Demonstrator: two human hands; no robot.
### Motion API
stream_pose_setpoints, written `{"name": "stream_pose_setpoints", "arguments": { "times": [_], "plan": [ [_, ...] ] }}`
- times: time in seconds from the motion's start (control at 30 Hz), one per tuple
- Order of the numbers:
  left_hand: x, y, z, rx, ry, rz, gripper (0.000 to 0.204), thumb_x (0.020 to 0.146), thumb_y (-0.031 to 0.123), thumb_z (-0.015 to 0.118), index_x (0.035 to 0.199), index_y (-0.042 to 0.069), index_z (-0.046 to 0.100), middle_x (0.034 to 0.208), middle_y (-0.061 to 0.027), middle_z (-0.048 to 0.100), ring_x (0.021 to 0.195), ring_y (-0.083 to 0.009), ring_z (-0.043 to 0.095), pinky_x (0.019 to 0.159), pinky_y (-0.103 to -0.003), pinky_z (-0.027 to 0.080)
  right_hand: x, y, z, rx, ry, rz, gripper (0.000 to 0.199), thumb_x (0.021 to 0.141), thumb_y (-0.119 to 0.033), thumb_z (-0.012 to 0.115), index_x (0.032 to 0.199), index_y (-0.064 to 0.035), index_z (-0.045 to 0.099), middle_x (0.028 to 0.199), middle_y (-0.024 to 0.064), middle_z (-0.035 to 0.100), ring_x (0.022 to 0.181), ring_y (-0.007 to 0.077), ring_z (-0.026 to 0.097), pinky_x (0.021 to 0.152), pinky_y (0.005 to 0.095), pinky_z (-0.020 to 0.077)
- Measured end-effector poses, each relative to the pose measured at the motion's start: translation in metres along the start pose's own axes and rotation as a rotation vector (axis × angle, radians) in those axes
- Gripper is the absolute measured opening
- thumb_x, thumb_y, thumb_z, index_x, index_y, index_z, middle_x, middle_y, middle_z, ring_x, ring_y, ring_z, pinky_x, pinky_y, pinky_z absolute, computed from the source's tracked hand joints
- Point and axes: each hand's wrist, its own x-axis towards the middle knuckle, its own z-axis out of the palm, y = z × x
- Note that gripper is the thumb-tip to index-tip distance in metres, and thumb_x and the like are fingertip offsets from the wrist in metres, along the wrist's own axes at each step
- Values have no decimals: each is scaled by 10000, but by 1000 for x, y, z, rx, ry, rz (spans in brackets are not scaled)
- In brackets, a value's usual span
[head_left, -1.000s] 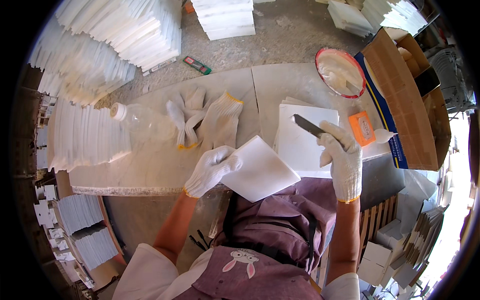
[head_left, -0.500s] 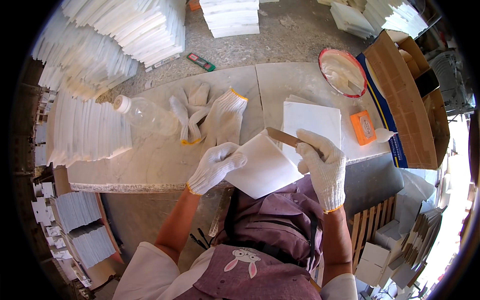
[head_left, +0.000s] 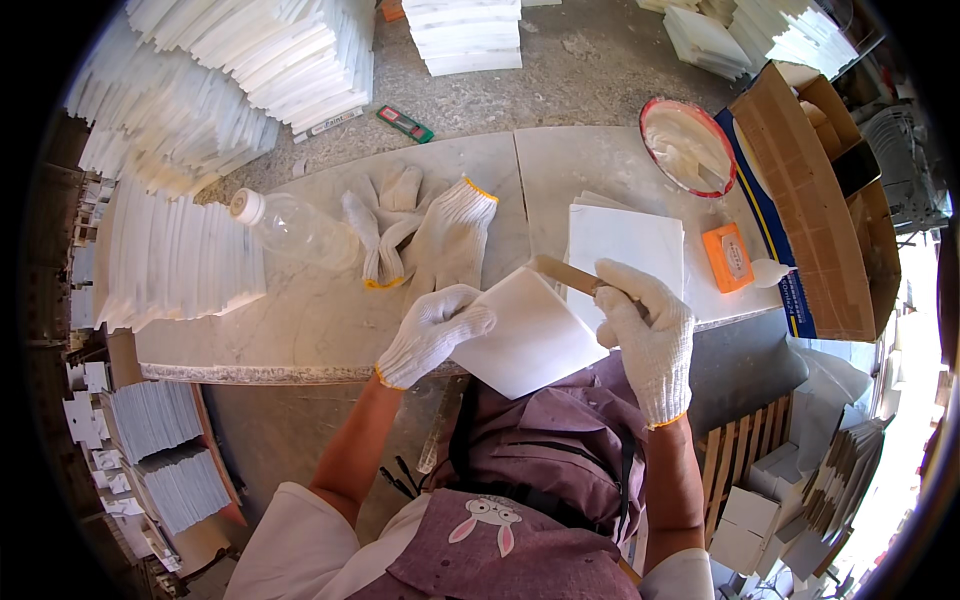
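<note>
Left hand (head_left: 432, 333) grips tile (head_left: 525, 335) — right hand (head_left: 645, 325) (gloved) scraper (head_left: 562, 273).

A pale marble worktop (head_left: 330, 320) spans the scene above a grey, gritty concrete floor (head_left: 560, 95). Stacks of white tiles (head_left: 250, 45) line the far side and the left edge, with further piles (head_left: 155, 445) lower left. An open cardboard box (head_left: 815, 200) stands at right beside a wooden slatted crate (head_left: 735, 470). Strong daylight falls from the right.
</note>
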Motion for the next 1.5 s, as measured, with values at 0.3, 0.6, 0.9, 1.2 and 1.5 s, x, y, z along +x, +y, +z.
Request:
{"name": "stream_pose_setpoints", "arguments": {
  "times": [0.3, 0.6, 0.9, 1.2, 1.5],
  "plan": [
    [1, 1, 0, 39, 8, 4, 261, 933, 242, 671, 1032, 0, 667, 884, 33, 611, 846, -49, 518, 780, -217, 432, 15, 6, -14, 118, 60, 9, 263, 917, -93, 633, 1159, -1, 682, 865, 72, 687, 597, 78, 592, 555, 202, 473],
    [5, 2, -1, 34, 16, -61, 254, 915, 215, 668, 1028, -12, 659, 890, 28, 617, 837, -47, 520, 778, -218, 432, 115, 32, -83, -476, 523, -455, 218, 902, -145, 610, 1055, -41, 725, 906, 96, 715, 707, 173, 640, 675, 297, 508],
    [6, 6, -1, 64, 27, -86, 240, 917, 209, 657, 1008, -12, 660, 887, 24, 613, 838, -56, 523, 782, -227, 432, 180, 44, -67, -1046, 423, -438, 256, 892, -255, 576, 1062, -129, 721, 1035, 143, 700, 889, 339, 678, 763, 422, 542],
    [2, 12, -1, 114, 37, -71, 288, 916, 248, 661, 1021, -20, 662, 871, 13, 613, 824, -66, 519, 755, -232, 431, 59, 62, -77, -677, 692, -595, 313, 822, -94, 740, 1130, -78, 682, 1066, 131, 687, 982, 274, 673, 859, 341, 530],
    [8, -2, -4, 67, 45, -58, 239, 926, 206, 646, 1021, -12, 666, 871, 22, 616, 807, -58, 516, 743, -225, 430, 62, 127, -142, -589, 1080, -48, 515, 786, -344, 776, 1221, -121, 612, 1234, 102, 559, 1047, 233, 627, 913, 362, 497]
  ]
}}
